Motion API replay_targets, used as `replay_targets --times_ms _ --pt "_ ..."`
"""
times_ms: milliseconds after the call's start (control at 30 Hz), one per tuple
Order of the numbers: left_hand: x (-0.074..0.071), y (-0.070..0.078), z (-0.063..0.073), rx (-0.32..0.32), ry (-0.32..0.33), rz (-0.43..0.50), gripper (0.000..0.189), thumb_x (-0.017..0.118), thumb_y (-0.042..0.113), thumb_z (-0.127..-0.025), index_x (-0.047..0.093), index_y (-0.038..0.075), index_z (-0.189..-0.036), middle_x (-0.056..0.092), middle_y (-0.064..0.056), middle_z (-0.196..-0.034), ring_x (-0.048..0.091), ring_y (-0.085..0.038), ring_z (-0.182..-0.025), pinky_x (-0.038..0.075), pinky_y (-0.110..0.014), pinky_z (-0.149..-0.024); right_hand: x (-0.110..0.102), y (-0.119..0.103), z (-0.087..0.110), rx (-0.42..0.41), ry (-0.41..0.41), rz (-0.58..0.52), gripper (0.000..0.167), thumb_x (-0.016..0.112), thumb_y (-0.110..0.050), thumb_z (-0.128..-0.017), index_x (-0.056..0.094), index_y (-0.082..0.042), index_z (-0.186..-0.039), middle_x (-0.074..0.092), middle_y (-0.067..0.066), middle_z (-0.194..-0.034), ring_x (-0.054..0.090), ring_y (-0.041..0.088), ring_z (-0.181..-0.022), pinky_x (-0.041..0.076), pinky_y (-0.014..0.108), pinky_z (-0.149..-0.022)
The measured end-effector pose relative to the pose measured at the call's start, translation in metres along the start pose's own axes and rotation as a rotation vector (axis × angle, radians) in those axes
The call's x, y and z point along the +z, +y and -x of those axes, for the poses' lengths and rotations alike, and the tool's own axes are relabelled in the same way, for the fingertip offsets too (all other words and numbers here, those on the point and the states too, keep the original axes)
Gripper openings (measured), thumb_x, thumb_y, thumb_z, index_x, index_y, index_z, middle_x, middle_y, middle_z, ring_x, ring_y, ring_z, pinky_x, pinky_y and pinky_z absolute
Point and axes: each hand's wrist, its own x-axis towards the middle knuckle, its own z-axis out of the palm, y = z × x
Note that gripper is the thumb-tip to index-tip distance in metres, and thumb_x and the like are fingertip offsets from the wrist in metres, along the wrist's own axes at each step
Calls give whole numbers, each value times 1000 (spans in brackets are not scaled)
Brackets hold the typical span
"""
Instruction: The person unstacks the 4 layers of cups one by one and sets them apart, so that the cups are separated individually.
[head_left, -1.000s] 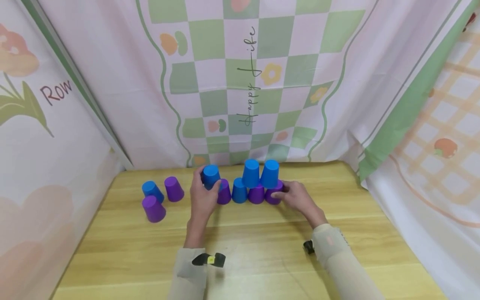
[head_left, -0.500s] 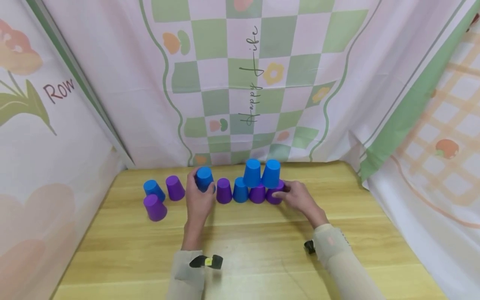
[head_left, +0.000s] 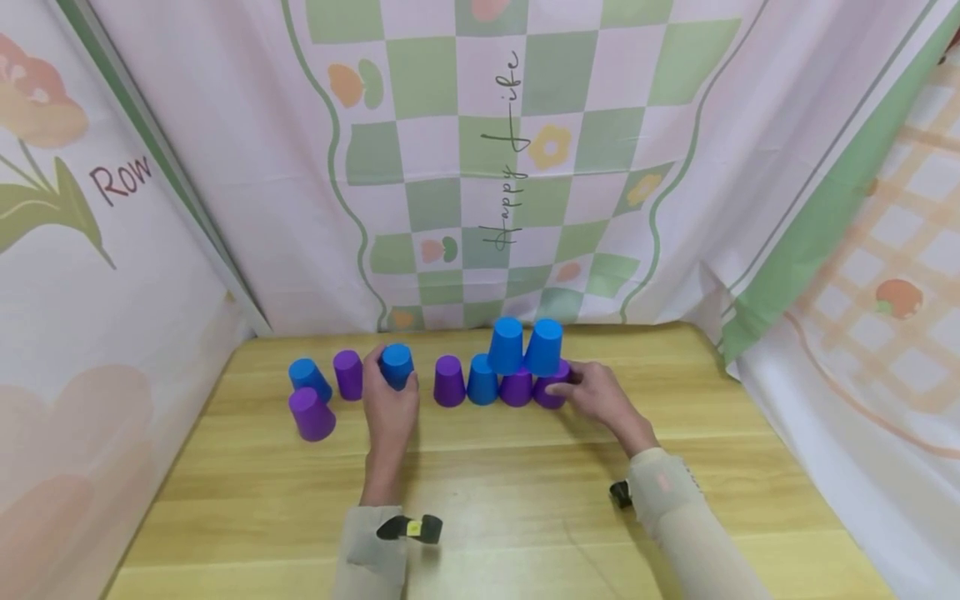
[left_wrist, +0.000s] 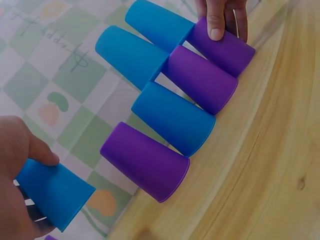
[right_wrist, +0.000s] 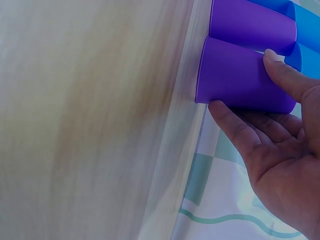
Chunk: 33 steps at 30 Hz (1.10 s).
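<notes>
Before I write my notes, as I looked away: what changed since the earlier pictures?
The left hand, holding a blue cup, moved left, away from the cup row. Nothing was grabbed or let go. The right hand stayed on the row's right-end purple cup; the other cups stayed put.

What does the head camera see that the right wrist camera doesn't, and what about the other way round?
Only the head view shows the left hand gripping a blue cup, and three cups farther left: one blue, one nearer purple and one farther purple.

Only the right wrist view shows the right hand from its palm side.

Both show that hand holding the end purple cup, its purple neighbour, some blue cups, the table and the checkered cloth.
</notes>
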Motion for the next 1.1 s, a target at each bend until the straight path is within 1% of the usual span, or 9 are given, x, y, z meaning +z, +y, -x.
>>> replay_targets --times_ms 167,433,500,667,833,967,1100 --pt "-2 -1 0 -13 37 -10 59 72 -5 -91 47 -1 -144 53 -23 -147 47 -40 -144 34 -59 -125 -1 0 -1 -9 9 6 38 81 -32 -94 77 -7 -122 80 12 -106 67 21 -80 56 34 -69" --pt "-8 -6 0 -108 91 -54 59 69 -4 -89 45 -2 -143 50 -25 -148 44 -43 -145 32 -60 -125 0 0 -2 -13 9 29 39 81 -34 -94 76 -8 -123 80 12 -107 68 21 -81 57 34 -69" --pt "-11 -7 -1 -122 105 -59 58 69 -3 -89 45 -1 -142 49 -25 -148 44 -44 -146 31 -61 -126 0 0 -2 -7 7 29 39 81 -34 -93 76 -8 -123 80 12 -107 68 21 -81 57 34 -70" --pt "-15 -14 -3 -155 114 -52 56 67 0 -92 44 -1 -143 48 -24 -150 42 -42 -147 30 -60 -127 -1 0 -2 4 -3 22 40 81 -34 -94 76 -7 -123 80 12 -105 67 21 -80 56 34 -69" --pt "-19 -21 -3 -204 121 -38 56 65 2 -93 43 -1 -144 46 -24 -153 42 -43 -147 31 -61 -126 -1 0 -2 -2 1 26 41 81 -34 -93 76 -6 -123 80 14 -108 68 21 -81 57 34 -70" --pt "-22 -26 -1 -219 124 -13 56 65 3 -94 41 -1 -145 47 -26 -152 43 -45 -147 32 -62 -125 0 0 0 -9 9 36 40 81 -33 -93 76 -6 -123 80 14 -108 68 21 -82 57 34 -71" --pt "-24 -31 -2 -224 142 -29 55 65 3 -95 39 -4 -143 45 -30 -148 44 -48 -143 35 -64 -122 0 0 1 -14 13 33 40 82 -33 -93 76 -6 -123 80 14 -108 67 21 -80 57 35 -71"
